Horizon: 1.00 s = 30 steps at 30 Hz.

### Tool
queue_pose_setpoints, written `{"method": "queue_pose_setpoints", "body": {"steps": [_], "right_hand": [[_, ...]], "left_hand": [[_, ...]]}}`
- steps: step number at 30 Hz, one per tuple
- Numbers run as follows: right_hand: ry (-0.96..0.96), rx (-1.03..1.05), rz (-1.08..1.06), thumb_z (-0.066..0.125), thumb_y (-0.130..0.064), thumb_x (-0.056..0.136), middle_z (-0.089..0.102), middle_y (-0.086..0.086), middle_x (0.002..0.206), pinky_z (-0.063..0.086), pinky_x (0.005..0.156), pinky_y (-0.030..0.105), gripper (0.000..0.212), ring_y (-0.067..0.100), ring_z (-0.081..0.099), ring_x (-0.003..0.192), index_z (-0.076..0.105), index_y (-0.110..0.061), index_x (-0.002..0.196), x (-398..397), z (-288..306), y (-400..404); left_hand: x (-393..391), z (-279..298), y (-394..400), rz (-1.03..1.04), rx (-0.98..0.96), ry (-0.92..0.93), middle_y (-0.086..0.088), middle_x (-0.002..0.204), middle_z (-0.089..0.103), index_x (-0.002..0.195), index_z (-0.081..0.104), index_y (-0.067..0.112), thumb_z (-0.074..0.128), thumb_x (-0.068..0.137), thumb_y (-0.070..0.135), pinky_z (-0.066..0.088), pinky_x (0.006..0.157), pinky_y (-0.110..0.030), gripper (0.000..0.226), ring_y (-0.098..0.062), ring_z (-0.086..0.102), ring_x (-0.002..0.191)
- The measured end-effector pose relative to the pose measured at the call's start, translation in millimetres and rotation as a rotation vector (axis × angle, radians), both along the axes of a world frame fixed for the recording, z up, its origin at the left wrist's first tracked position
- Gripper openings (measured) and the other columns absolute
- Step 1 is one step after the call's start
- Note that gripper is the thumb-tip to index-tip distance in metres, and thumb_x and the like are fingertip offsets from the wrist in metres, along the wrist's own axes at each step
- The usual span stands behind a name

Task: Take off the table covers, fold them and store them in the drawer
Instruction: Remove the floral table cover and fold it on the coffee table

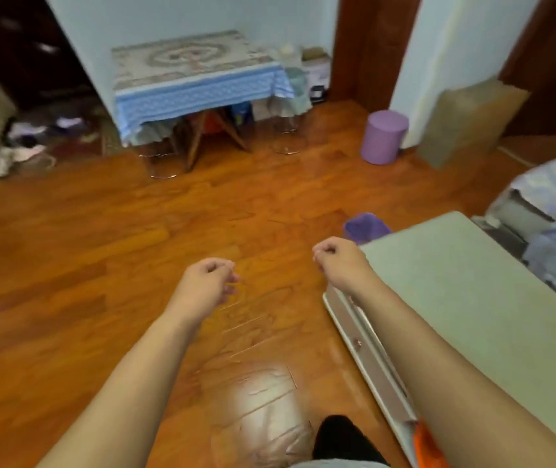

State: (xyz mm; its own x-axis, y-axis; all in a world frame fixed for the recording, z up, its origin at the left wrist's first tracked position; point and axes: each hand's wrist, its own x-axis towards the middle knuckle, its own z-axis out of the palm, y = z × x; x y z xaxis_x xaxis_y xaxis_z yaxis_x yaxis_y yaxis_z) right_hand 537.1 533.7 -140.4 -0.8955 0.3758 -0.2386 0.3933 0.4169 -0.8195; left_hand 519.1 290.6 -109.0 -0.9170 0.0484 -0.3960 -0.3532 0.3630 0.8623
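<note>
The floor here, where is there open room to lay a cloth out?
The wooden floor is bare between the hands and the covered table. It is crowded left of that table with scattered clothes, and by the purple bin.

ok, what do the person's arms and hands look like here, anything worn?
Both forearms are bare, no sleeves in view. The left hand and right hand wear no gloves; no watch, bracelet or ring is visible, though the picture is slightly blurred.
</note>
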Motion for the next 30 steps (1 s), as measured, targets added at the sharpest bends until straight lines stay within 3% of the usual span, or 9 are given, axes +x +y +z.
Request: {"method": "queue_pose_setpoints", "body": {"steps": [3, 7, 12, 21, 30], "right_hand": [[-0.002, 0.043, 0.046, 0.05, -0.041, 0.071, 0.075, 0.005, 0.092, 0.056, 0.088, 0.046, 0.03, 0.033, 0.069, 0.094, 0.071, -0.02, 0.078, -62, -5, -8], [-0.032, 0.001, 0.062, 0.052, -0.038, 0.067, 0.075, 0.001, 0.082, 0.057, 0.087, 0.046, 0.023, 0.031, 0.07, 0.088, 0.069, -0.022, 0.067, -156, -24, -5], [-0.071, -0.053, 0.076, 0.061, -0.023, 0.088, 0.075, -0.004, 0.08, 0.059, 0.082, 0.043, 0.019, 0.026, 0.071, 0.084, 0.073, -0.02, 0.074, -288, -14, -11], [-0.058, -0.056, 0.276, 0.058, -0.02, 0.094, 0.075, -0.001, 0.085, 0.058, 0.079, 0.044, 0.019, 0.026, 0.071, 0.084, 0.073, -0.02, 0.082, -504, 35, -71], [-0.1, -0.05, 0.292, 0.058, -0.021, 0.097, 0.075, 0.0, 0.086, 0.058, 0.082, 0.044, 0.02, 0.026, 0.07, 0.089, 0.073, -0.019, 0.084, -702, 11, -153]], "left_hand": [[-42, 0, -17, 0.045, 0.028, 0.001, -0.004, 0.096, 0.073, 0.101, 0.067, 0.016, 0.049, 0.105, 0.02, 0.049, 0.072, -0.033, 0.018, -0.021, 0.069, 0.078], [-120, -4, -31, 0.095, 0.063, 0.022, -0.003, 0.09, 0.072, 0.101, 0.067, 0.015, 0.051, 0.103, 0.013, 0.048, 0.071, -0.031, 0.017, -0.018, 0.068, 0.074], [-238, 8, -43, 0.139, 0.055, 0.004, -0.003, 0.091, 0.073, 0.104, 0.068, 0.014, 0.053, 0.1, 0.013, 0.05, 0.072, -0.031, 0.016, -0.017, 0.069, 0.076], [-391, 12, -106, 0.4, 0.105, -0.023, -0.006, 0.099, 0.077, 0.107, 0.071, 0.018, 0.052, 0.105, 0.018, 0.057, 0.089, -0.044, 0.019, -0.02, 0.073, 0.083], [-598, -35, -200, 0.545, 0.225, -0.052, -0.009, 0.096, 0.075, 0.107, 0.07, 0.013, 0.05, 0.105, 0.013, 0.054, 0.077, -0.036, 0.021, -0.022, 0.069, 0.082]]}}
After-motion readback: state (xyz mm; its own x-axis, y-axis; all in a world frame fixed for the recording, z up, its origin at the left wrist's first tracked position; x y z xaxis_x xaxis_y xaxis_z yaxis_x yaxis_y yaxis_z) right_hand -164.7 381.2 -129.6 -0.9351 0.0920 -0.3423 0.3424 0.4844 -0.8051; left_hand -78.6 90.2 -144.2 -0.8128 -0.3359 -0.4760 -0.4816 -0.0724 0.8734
